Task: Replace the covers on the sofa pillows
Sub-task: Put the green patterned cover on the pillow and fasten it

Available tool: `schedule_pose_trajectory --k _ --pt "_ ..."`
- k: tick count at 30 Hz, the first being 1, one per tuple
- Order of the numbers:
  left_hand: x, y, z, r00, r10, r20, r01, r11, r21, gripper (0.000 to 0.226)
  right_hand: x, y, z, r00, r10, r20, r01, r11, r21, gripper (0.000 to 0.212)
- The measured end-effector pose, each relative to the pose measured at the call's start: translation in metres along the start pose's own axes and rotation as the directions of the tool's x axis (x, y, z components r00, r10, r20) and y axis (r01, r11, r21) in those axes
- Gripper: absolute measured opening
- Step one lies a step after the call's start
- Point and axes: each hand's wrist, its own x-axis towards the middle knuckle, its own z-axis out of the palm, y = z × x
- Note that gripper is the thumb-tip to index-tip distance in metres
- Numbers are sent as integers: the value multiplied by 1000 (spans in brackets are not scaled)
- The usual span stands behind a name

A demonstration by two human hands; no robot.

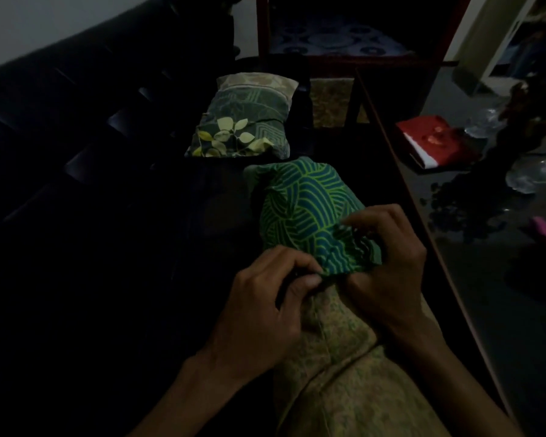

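A pillow in tan patterned fabric (344,357) lies lengthwise in front of me on the dark sofa. A blue cover with green lines (300,203) sheathes its far half, its open edge bunched at the middle. My left hand (265,304) pinches that bunched edge on the left. My right hand (388,257) grips the gathered edge on the right, fingers curled into the folds. Farther along the seat lies a second pillow (259,85) with a dark leaf-print cover (237,130) over most of it.
The dark tufted sofa back (76,121) runs along the left. A glass-topped table (486,310) stands close on the right, carrying a red book (435,140), glass dishes (531,176) and dark beads (454,203). A wooden chair frame (344,58) stands beyond.
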Motion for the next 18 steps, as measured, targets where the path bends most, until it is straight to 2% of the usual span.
schedule_pose_trajectory --k 1,3,5,6,10,13,15,17,18 --pt "-1 -6 0 999 -27 18 27 1000 11 8 -3 1 -3 999 -24 37 24 1000 10 18" --pt "-4 -27 1 990 -136 31 132 986 98 38 -11 0 -7 981 -38 188 28 998 56 18" --pt "-8 -44 5 974 -227 23 221 961 164 63 -21 -6 -11 929 -41 367 4 995 100 32" --pt "-11 -48 7 972 -233 11 229 962 147 64 -25 -9 -13 904 -28 427 -17 995 103 37" --pt "-23 -40 20 993 -56 -101 65 994 89 24 -16 -10 -12 842 164 514 -195 981 6 29" --pt "-30 -23 16 988 26 -153 -16 998 62 16 -3 -6 -18 794 169 584 -267 960 86 25" --pt "-38 -12 13 986 88 -141 -81 995 54 17 5 5 -33 669 114 735 -327 932 154 31" --pt "-45 -5 13 985 118 -129 -117 993 17 17 16 15 -49 486 38 873 -467 856 222 38" --pt "-47 -4 15 985 124 -119 -126 992 -7 17 22 19 -53 457 32 889 -552 794 255 39"
